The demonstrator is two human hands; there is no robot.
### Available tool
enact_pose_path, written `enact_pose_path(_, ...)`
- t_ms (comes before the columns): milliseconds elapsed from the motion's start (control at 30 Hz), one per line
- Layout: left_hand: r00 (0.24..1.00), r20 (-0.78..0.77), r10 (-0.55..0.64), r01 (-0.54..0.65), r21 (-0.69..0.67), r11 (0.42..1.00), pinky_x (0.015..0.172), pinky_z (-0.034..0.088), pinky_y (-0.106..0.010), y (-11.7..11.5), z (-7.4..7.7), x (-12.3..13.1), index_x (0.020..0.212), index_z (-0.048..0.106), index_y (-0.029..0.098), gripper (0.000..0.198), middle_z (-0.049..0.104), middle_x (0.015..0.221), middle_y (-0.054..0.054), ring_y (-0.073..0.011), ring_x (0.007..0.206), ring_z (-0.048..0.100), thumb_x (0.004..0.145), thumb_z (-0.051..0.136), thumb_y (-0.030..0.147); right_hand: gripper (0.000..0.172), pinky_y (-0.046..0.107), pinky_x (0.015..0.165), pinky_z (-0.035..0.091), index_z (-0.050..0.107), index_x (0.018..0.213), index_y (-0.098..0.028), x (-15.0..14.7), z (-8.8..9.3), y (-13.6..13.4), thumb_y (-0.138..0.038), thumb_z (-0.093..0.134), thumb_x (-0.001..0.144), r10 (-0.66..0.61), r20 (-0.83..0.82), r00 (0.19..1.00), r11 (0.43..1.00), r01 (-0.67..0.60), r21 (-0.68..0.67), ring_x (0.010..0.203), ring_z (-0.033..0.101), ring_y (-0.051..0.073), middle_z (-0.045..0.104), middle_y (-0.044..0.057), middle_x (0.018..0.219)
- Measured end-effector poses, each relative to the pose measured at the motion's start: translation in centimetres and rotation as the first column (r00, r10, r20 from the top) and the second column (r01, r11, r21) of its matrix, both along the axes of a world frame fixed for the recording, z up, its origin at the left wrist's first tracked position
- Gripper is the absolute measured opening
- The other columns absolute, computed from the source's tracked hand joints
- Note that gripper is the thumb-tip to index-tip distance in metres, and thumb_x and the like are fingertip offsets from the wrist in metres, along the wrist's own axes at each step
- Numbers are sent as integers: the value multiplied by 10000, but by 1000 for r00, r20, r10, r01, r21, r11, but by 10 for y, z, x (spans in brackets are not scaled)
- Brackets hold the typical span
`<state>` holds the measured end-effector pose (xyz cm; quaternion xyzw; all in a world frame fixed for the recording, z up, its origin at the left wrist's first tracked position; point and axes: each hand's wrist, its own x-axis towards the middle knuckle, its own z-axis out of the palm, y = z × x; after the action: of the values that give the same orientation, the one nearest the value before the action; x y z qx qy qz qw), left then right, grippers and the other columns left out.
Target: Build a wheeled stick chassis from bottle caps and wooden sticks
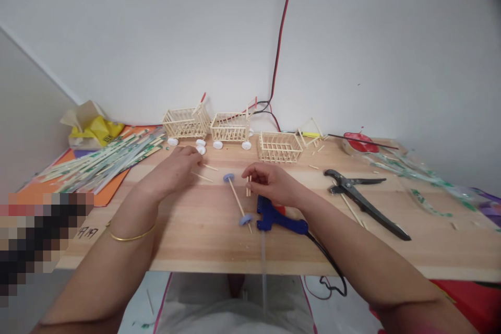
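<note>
My left hand (182, 164) is at the left of the table, fingers bent downward beside a loose-looking white wheel (201, 150). Its fingertips are partly hidden, so what they pinch does not show. Two thin wooden sticks (202, 177) stick out near its thumb. Between thumb and fingers of my right hand (270, 183) are short wooden sticks (248, 186), held upright. A wooden axle (236, 197) with a bluish wheel (245, 219) toward each end lies between the hands. Just below my right hand rests a blue glue gun (282, 220), a clear glue stick projecting from its back.
Two wheeled stick carts (187, 124) and a wheelless stick basket (279, 147) stand along the wall. Striped stick bundles (117, 159) lie left on an orange sheet. Black-handled cutters (364, 201), a red dish (359, 142) and plastic wrappers (434, 180) occupy the right.
</note>
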<state>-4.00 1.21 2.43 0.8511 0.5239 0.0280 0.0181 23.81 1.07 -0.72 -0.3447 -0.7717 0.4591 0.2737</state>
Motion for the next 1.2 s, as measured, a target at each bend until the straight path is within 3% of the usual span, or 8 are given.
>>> enact_pose_path(233, 997, 65, -29, 29, 12, 1000, 939, 415, -375, 2, -4, -2, 1120, 563, 166, 487, 553, 1195, -110, -269, 1119, 493, 642, 500, 96, 115, 231, 598, 414, 573, 886, -188, 0, 2, -2, -267, 575, 802, 58, -11, 998, 997, -58, -50, 624, 494, 106, 536, -20, 706)
enact_pose_path(467, 992, 121, -30, 32, -9, 999, 968, 415, -390, 7, -17, -10, 1198, 550, 201, 571, 533, 1255, -105, -269, 1156, 490, 641, 534, 78, 44, 225, 604, 386, 595, 817, -181, -1, 9, -7, -208, 566, 798, 56, 57, 997, 992, -62, 111, 637, 483, 104, 552, -19, 714)
enact_pose_path(633, 974, 223, -34, 3, 139, 990, 991, 388, -400, 8, -8, -1, 1145, 570, 150, 408, 550, 1250, -132, -268, 1171, 484, 745, 590, 230, 66, 221, 589, 367, 603, 807, -178, -1, 17, -10, -237, 575, 816, -34, 9, 999, 979, 32, 202, 635, 474, 102, 568, -11, 724)
enact_pose_path(733, 929, 369, -17, -74, 233, 970, 905, 424, -348, 4, 3, 13, 1023, 613, 151, 261, 640, 1087, -99, -221, 1027, 564, 819, 546, 298, 134, 225, 561, 348, 594, 812, -186, -2, 18, -11, -317, 579, 835, -117, -57, 991, 973, 126, 193, 598, 442, 102, 542, -17, 679)
enact_pose_path(833, 892, 451, 14, -58, 84, 995, 669, 432, -255, -6, 6, 33, 851, 640, 166, 230, 667, 798, -30, -145, 714, 585, 863, 493, 342, 159, 236, 550, 343, 577, 800, -195, -2, 17, -10, -350, 590, 832, -206, -160, 965, 957, 233, 171, 579, 438, 103, 528, -15, 677)
enact_pose_path(900, 901, 434, 19, 0, -42, 999, 587, 393, -229, -15, 2, 47, 870, 648, 178, 228, 653, 709, -4, -123, 622, 562, 864, 490, 342, 167, 240, 537, 339, 569, 792, -199, -1, 18, -10, -360, 604, 823, -244, -207, 948, 947, 278, 159, 568, 438, 104, 529, -14, 674)
enact_pose_path(1033, 957, 282, -72, 131, -198, 971, 614, 399, -248, -32, -12, 73, 974, 650, 198, 212, 681, 767, -27, -154, 681, 604, 848, 494, 266, 164, 245, 533, 343, 575, 779, -202, 0, 19, -9, -357, 611, 819, -241, -219, 946, 945, 280, 169, 567, 445, 104, 542, -10, 675)
enact_pose_path(1200, 968, 164, -190, 218, -180, 959, 656, 411, -269, -37, -19, 84, 782, 644, 178, 199, 652, 798, -59, -191, 775, 613, 855, 463, 215, 167, 246, 552, 357, 601, 796, -202, 0, 18, -8, -367, 602, 823, -211, -149, 966, 955, 237, 181, 592, 459, 110, 548, -6, 683)
